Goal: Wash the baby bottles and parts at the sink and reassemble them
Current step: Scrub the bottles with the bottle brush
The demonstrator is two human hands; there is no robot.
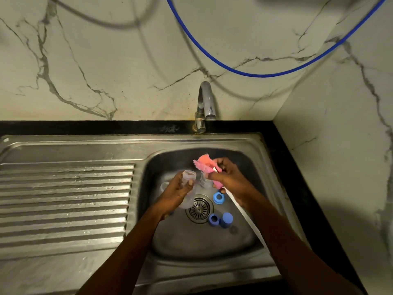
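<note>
left grip (178,192) holds bottle (188,176), right grip (232,180) brush (204,165) (seemingly mid-sink (202,241)).

Left forearm (131,241) and right forearm (282,231) extended from the near edge, converging farther in. Left hand (177,193) curled round a clear bottle (188,175), thumb near its neck. Right hand (230,179), just right of it, gripped a pink brush (203,165).

A clear bottle (188,177) is held tilted, mouth up, above the drain (199,208), with a second clear bottle (204,181) just behind. A blue ring (218,197), another ring (213,219) and a blue cap (227,219) are scattered nearby.
</note>
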